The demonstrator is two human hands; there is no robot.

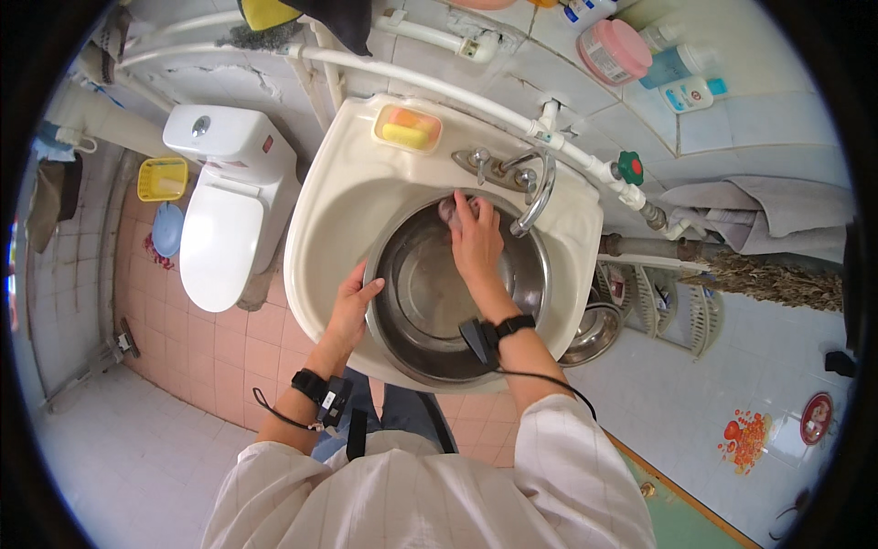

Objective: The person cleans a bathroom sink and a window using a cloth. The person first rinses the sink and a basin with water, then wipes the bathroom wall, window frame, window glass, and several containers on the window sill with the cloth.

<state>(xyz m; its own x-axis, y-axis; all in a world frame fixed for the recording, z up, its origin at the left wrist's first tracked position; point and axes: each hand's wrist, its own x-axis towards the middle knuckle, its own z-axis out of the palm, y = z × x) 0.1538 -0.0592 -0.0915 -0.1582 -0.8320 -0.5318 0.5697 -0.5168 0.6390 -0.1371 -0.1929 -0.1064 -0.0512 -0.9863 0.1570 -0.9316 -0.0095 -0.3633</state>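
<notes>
A large round stainless steel basin (439, 288) rests in a cream washbasin (322, 226), with what looks like a little water at its bottom. My left hand (353, 302) grips the basin's left rim, thumb on top. Inside the far wall of the basin, my right hand (477, 237) presses a crumpled pinkish-grey cloth (449, 209) against the metal near the rim. Just right of that hand, the curved chrome faucet spout (542, 199) reaches over the basin's edge. Part of the cloth is hidden under my fingers.
A soap dish (408, 128) with a yellow sponge stands on the washbasin's back left corner. White pipes (411, 77) run along the tiled wall behind. The toilet (223, 226) is at the left. A smaller metal bowl (593, 333) and a plastic rack (651, 302) are at the right.
</notes>
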